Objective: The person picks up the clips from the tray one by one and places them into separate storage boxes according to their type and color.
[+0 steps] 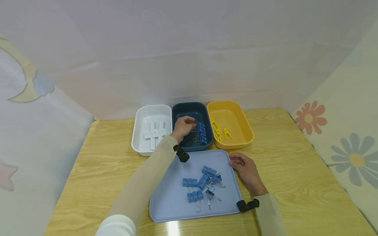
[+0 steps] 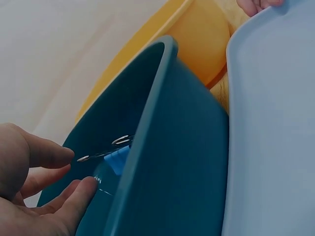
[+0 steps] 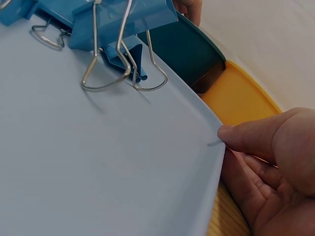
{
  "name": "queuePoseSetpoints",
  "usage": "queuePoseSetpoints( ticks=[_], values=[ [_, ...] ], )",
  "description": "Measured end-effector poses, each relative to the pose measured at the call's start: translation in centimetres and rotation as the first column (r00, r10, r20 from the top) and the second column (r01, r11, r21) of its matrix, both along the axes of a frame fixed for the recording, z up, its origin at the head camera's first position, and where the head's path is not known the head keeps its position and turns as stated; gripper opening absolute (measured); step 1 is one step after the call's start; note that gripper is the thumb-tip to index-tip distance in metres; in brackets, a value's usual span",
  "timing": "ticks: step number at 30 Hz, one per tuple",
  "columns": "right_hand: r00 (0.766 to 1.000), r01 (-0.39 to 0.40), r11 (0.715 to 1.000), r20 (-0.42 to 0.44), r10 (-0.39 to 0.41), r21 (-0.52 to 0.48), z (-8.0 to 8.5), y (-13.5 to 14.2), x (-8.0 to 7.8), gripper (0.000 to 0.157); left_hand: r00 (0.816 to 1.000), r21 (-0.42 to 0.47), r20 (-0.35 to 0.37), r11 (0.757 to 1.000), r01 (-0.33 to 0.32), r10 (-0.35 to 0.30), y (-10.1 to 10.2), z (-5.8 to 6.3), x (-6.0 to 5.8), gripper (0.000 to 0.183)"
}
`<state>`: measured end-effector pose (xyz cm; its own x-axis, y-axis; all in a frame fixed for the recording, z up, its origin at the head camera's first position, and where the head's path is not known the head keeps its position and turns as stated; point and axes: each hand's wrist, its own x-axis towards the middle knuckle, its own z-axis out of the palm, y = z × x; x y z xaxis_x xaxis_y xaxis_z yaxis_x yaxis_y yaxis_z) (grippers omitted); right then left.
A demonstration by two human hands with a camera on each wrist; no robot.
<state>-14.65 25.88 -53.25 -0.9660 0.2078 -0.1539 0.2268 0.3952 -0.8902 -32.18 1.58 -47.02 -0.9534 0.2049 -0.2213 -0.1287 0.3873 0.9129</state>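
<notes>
My left hand (image 1: 183, 127) is inside the dark teal bin (image 1: 189, 149), beside a row of blue binder clips (image 1: 202, 132). In the left wrist view its fingertips (image 2: 64, 156) are parted, with a gap between them and nothing pinched. The wire handle of a blue binder clip (image 2: 117, 160) lies just beyond them. My right hand (image 1: 246, 170) grips the pale blue tray (image 1: 168, 203) near its far right corner, thumb (image 3: 231, 135) on the rim and the other fingers below. Several blue binder clips (image 1: 195, 196) lie loosely on the tray, some overlapping.
Left of the teal bin stands a white bin (image 1: 137, 137) with white clips (image 1: 155, 133). On its right, a yellow bin (image 1: 240, 127) holds yellow clips (image 1: 226, 133). All three line up behind the tray on a wooden table (image 1: 97, 164), near the back wall covering.
</notes>
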Motion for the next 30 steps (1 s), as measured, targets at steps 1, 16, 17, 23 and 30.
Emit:
queuePoseSetpoints(
  ticks=[1,16,17,23,30],
  values=[
    [1.0,-0.001,1.0,0.001,0.001,0.001,0.0,0.0,0.0,0.029,1.0,0.0,-0.001,1.0,-0.003,0.003,-0.1,0.0,0.1,0.032],
    [1.0,-0.021,1.0,0.014,0.021,-0.001,0.1,-0.2,-0.1,0.029,0.999,0.093,-0.012,0.995,0.031,-0.03,-1.5,0.7,1.8,0.035],
    [1.0,-0.023,1.0,0.015,0.023,-0.005,0.1,-0.2,-0.1,0.029,0.999,0.107,-0.009,0.994,0.034,-0.033,-1.6,0.8,2.0,0.035],
    [0.999,-0.028,1.0,0.023,0.028,-0.001,0.1,0.2,-0.2,0.03,0.999,0.207,-0.009,0.977,0.05,-0.049,-2.1,1.5,2.8,0.035],
    [0.999,-0.049,0.999,0.005,0.049,0.019,0.1,0.5,-0.3,0.031,0.996,0.27,0.031,0.96,0.071,-0.082,-2.8,1.9,3.8,0.027]
  ],
)
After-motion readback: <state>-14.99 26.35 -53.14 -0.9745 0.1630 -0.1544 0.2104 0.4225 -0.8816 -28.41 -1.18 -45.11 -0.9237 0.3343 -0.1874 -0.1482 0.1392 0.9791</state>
